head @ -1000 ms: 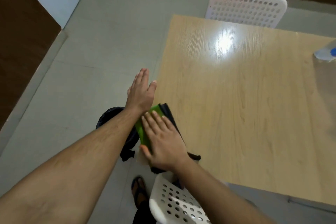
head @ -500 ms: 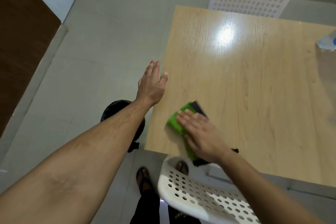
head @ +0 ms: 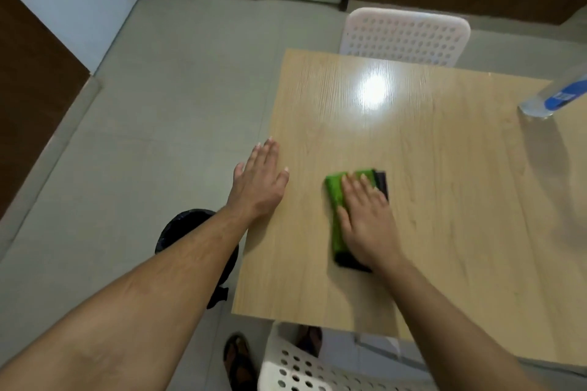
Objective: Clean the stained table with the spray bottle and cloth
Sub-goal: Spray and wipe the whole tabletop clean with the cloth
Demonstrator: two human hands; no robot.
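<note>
On the pale wood-grain table [head: 444,200], toward its near left part, a folded green and dark cloth [head: 337,200] lies flat under the right hand [head: 368,219]. That hand presses down on it with fingers straight and spread, palm flat, grasping nothing; the green half shows to the left of the fingers and a dark strip beyond the fingertips. The left hand [head: 259,182] is extended with fingers straight and together, thumb out, at the table's left edge, holding nothing; whether it touches the edge or floats just above it cannot be told.

The tabletop is glossy, with a bright patch of reflected light near its far side. At its far right corner stands a clear bottle with a blue label [head: 552,98], cut off by the frame edge, well apart from the cloth; its top is out of view, and it casts a long soft shadow toward the near side.

A white perforated chair [head: 403,36] is pushed in at the far side, and another white perforated chair [head: 305,365] sits at the near edge. Below the left forearm, beside the table's left edge, stands a black bin [head: 184,228]. A sandalled foot [head: 238,355] shows on the grey tiled floor [head: 158,105]. Dark brown wall panels and white panels line the room's edges.
</note>
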